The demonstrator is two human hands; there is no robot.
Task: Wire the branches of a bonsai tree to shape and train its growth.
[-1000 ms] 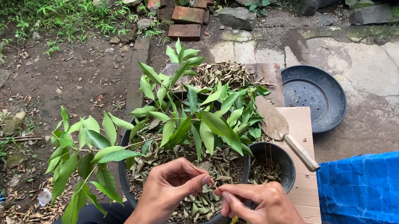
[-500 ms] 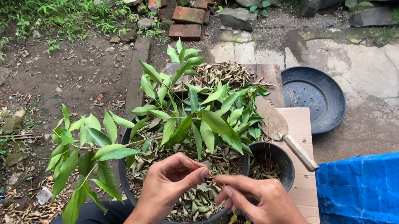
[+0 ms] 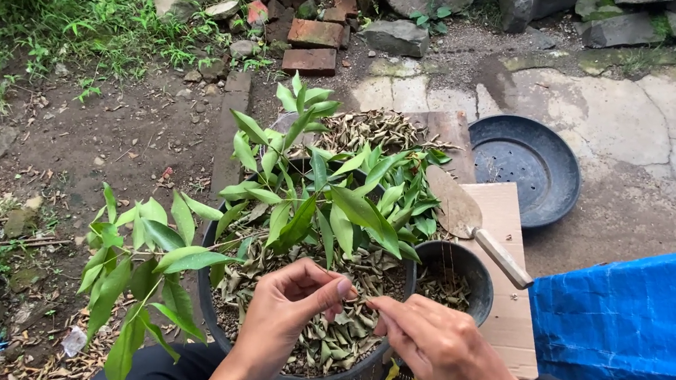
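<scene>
Head view, looking down: my left hand (image 3: 285,303) and right hand (image 3: 431,342) meet at lower centre, fingertips pinched together above the black pot (image 3: 289,370); whatever sits between them is too small to tell. Dry leaves (image 3: 333,341) cover the pot's soil, and green leafy stems (image 3: 310,195) rise from it toward the middle of the frame. Just right of it stands a smaller pot (image 3: 455,274), with a trowel (image 3: 467,223) lying on a board (image 3: 506,322). A round black tray (image 3: 524,169) sits at upper right.
</scene>
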